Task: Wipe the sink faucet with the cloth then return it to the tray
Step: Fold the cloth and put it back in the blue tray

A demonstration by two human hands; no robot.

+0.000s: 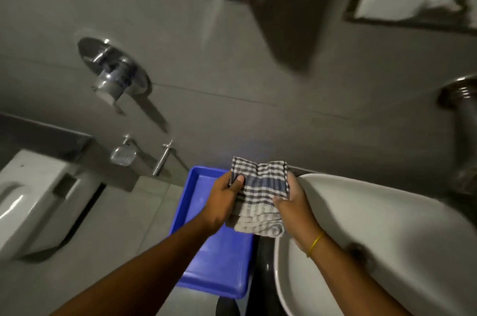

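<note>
Blue tray [196, 202] is seen low at centre, its right rim just beside the white sink [374, 225]; bare floor [116, 225] lies open to the tray's left, w/ a toilet [31, 202] further left. Checked cloth [260, 194], folded, is held above the tray's right edge, by the sink rim. Left hand [222, 202] is closed on the cloth's left side, thumb on top; right hand [296, 209] is closed on its right side. Faucet can't be made out.
</note>
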